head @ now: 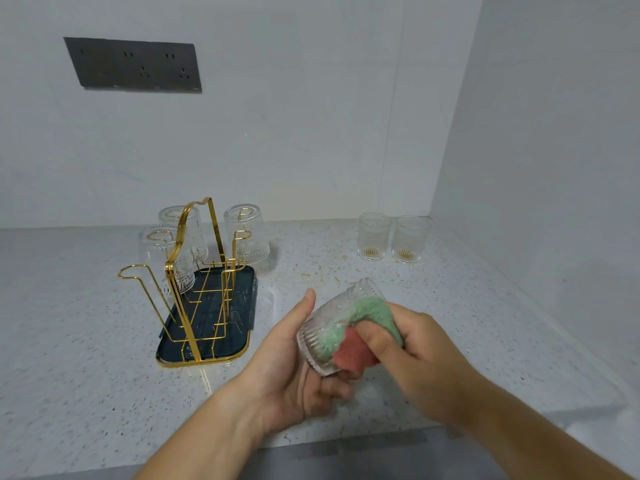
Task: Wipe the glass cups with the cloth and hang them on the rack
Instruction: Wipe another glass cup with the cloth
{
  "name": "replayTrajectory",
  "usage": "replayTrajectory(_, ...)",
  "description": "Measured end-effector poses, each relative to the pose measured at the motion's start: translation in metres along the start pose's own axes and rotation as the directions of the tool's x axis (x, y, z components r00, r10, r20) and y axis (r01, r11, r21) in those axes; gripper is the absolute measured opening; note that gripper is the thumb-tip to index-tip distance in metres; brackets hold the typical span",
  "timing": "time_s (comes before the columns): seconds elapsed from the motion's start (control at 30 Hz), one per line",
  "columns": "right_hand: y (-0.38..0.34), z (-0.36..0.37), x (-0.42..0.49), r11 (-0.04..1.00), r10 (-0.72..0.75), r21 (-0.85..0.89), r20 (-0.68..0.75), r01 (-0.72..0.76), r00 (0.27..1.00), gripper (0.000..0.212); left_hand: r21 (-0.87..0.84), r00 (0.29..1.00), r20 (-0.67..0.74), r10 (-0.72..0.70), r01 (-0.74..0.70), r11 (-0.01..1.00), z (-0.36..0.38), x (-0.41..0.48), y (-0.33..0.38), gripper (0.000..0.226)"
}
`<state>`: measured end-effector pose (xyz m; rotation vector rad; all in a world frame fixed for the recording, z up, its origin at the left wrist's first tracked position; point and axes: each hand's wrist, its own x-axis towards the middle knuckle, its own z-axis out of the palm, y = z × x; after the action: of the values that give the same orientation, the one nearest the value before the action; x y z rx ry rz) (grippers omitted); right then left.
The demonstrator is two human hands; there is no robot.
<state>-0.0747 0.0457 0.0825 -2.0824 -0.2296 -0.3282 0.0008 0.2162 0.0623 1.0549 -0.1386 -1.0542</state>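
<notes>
My left hand (294, 368) holds a ribbed glass cup (325, 327) tilted on its side above the counter. My right hand (408, 344) grips a green and pink cloth (356, 341) and pushes it into the cup's mouth. To the left stands a gold wire rack (194, 271) on a dark tray (239, 299). Three glass cups hang upside down on it: one at the back left (180, 220), one in front of that (156, 251), one at the right (247, 233). Two more cups (374, 237) (410, 239) stand upright at the back right.
The speckled white countertop (86, 341) runs to a corner between the back wall and the right wall (554, 133). A dark socket panel (135, 65) is on the back wall. The counter's front edge (346, 445) lies just below my hands.
</notes>
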Motion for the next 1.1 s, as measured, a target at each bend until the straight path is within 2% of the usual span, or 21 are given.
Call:
replayTrajectory(0.07, -0.001, 0.000, 0.000, 0.970, 0.122, 0.220, -0.053, -0.108, 0.991, 0.031, 0.101, 0.991, -0.004, 0.131, -0.129, 0.986, 0.000, 0.002, -0.005, 0.070)
replayTrajectory(0.13, -0.001, 0.002, 0.002, 0.915, 0.230, 0.353, -0.058, -0.195, 0.971, 0.040, 0.148, 0.947, -0.087, 0.308, -0.293, 0.944, 0.002, 0.006, -0.011, 0.060)
replayTrajectory(0.2, -0.003, 0.004, 0.003, 0.894, 0.261, 0.391, -0.053, -0.221, 0.964, 0.043, 0.167, 0.903, -0.136, 0.408, -0.385, 0.908, 0.003, 0.009, -0.016, 0.058)
replayTrajectory(0.27, -0.005, 0.005, 0.003, 0.903, 0.230, 0.381, -0.038, -0.198, 0.973, 0.042, 0.157, 0.882, -0.147, 0.447, -0.425, 0.891, 0.003, 0.009, -0.018, 0.063)
replayTrajectory(0.33, -0.007, 0.005, 0.001, 0.916, 0.188, 0.364, -0.024, -0.166, 0.982, 0.039, 0.158, 0.893, -0.164, 0.419, -0.396, 0.905, 0.002, 0.007, -0.013, 0.061)
replayTrajectory(0.4, -0.007, 0.006, -0.004, 0.942, 0.133, 0.310, 0.003, -0.127, 0.991, 0.035, 0.067, 0.946, -0.141, 0.292, -0.285, 0.956, 0.002, 0.004, -0.006, 0.049)
replayTrajectory(0.47, -0.006, 0.006, -0.006, 0.992, 0.043, 0.118, 0.012, -0.044, 0.999, 0.028, -0.101, 0.986, -0.083, 0.142, -0.150, 0.984, 0.004, 0.001, 0.000, 0.052)
replayTrajectory(0.53, -0.002, 0.003, -0.009, 0.999, -0.040, -0.005, 0.046, 0.040, 0.998, 0.026, -0.189, 0.998, -0.022, 0.060, -0.063, 0.980, 0.003, 0.001, -0.001, 0.058)
replayTrajectory(0.6, -0.003, -0.003, -0.007, 0.998, -0.021, 0.063, 0.044, 0.018, 0.999, 0.023, -0.142, 0.999, 0.038, 0.000, 0.006, 0.990, 0.001, 0.000, -0.004, 0.066)
replayTrajectory(0.67, -0.003, -0.009, -0.005, 0.975, 0.045, 0.218, 0.044, -0.054, 0.998, 0.024, 0.013, 0.997, 0.058, -0.046, 0.046, 0.999, -0.003, 0.000, -0.009, 0.074)
replayTrajectory(0.77, -0.001, -0.012, -0.004, 0.939, 0.146, 0.309, 0.031, -0.149, 0.989, 0.028, 0.138, 0.992, 0.108, 0.059, -0.074, 0.988, -0.009, 0.002, -0.011, 0.074)
replayTrajectory(0.83, -0.001, -0.012, -0.003, 0.931, 0.189, 0.314, 0.029, -0.189, 0.981, 0.035, 0.226, 0.986, 0.084, 0.146, -0.162, 0.961, -0.013, 0.004, -0.011, 0.100)
replayTrajectory(0.87, -0.001, -0.013, -0.002, 0.926, 0.209, 0.314, 0.042, -0.211, 0.977, 0.038, 0.254, 0.982, 0.088, 0.168, -0.185, 0.949, -0.013, 0.005, -0.011, 0.103)
replayTrajectory(1.0, -0.002, -0.019, 0.000, 0.924, 0.203, 0.290, 0.178, -0.249, 0.963, 0.042, 0.181, 0.974, 0.178, 0.143, -0.175, 0.968, -0.017, 0.007, -0.010, 0.072)
replayTrajectory(1.1, -0.006, -0.029, 0.002, 0.932, 0.147, 0.284, 0.270, -0.225, 0.952, 0.030, 0.007, 0.953, 0.271, 0.139, -0.146, 0.989, -0.022, 0.009, -0.015, 0.066)
